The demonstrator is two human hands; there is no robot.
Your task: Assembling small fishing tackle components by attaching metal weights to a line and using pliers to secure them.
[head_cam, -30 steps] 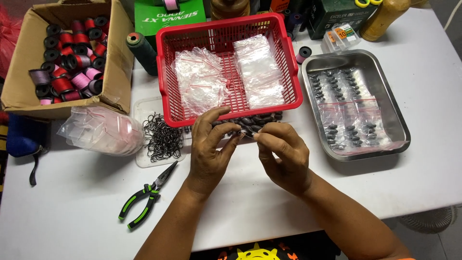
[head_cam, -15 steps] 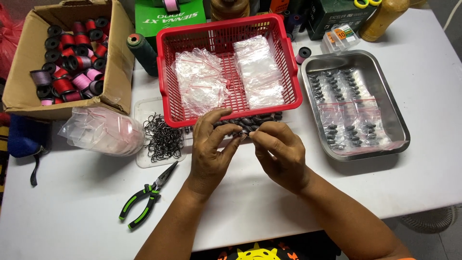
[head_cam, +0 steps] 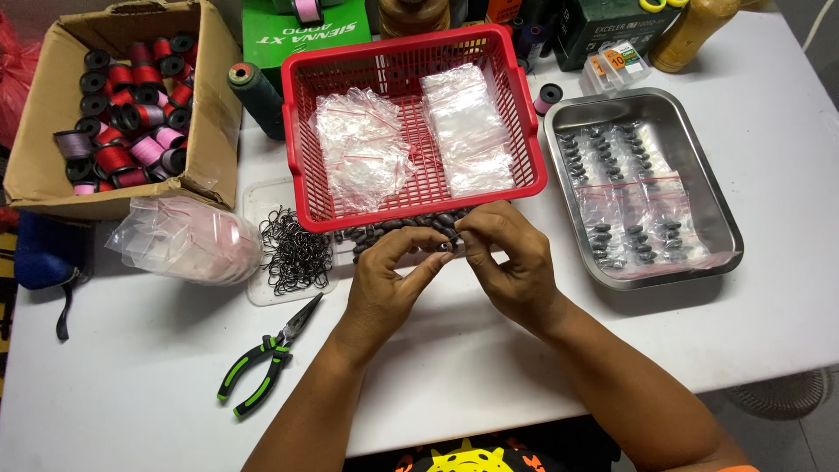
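Sinker [head_cam: 446, 247], small, dark and oval, pinched between the fingertips of my left hand [head_cam: 384, 284] and my right hand [head_cam: 511, 262], just in front of the red basket [head_cam: 301, 175]. Risk, as I judge it: a loose pinch drops it among the heap of like sinkers [head_cam: 393, 234] on the counter [head_cam: 131, 367], where it would be lost. Count: one basket, two piles of clear bags [head_cam: 363, 149], one steel tray [head_cam: 699, 157], one pair of pliers [head_cam: 266, 358]; loose sinkers too many to count.
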